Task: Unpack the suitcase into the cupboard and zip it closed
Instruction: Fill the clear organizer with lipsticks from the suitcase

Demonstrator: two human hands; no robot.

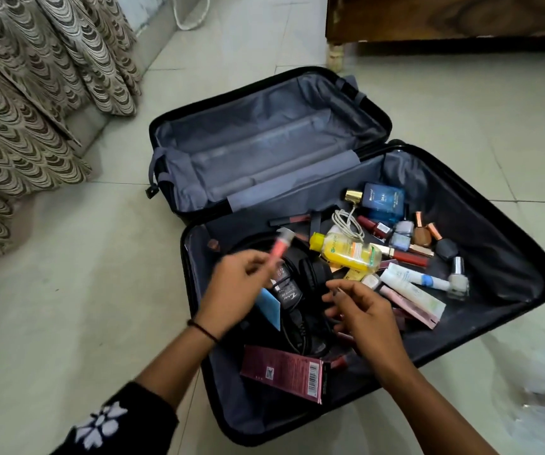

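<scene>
A black hard-shell suitcase (pixel 527 251) lies open on the tiled floor. Its far half (pixel 264 142) holds nothing but grey lining. The near half holds black headphones (pixel 314 274), a yellow bottle (pixel 346 254), a blue perfume box (pixel 384 201), a white cable (pixel 346 221), several nail polish bottles (pixel 402 231), white tubes (pixel 409 277) and a maroon carton (pixel 284 372). My left hand (pixel 231 290) pinches a blurred pink tube with a clear cap (pixel 277 254) above the headphones. My right hand (pixel 369 316) hovers beside it with curled fingers; whether it holds something small is unclear.
A patterned curtain (pixel 34 93) hangs to the floor at the left. Wooden furniture on a short leg (pixel 445 18) stands behind the suitcase at the top right. A crinkled clear plastic bag (pixel 543 405) lies on the floor at the bottom right.
</scene>
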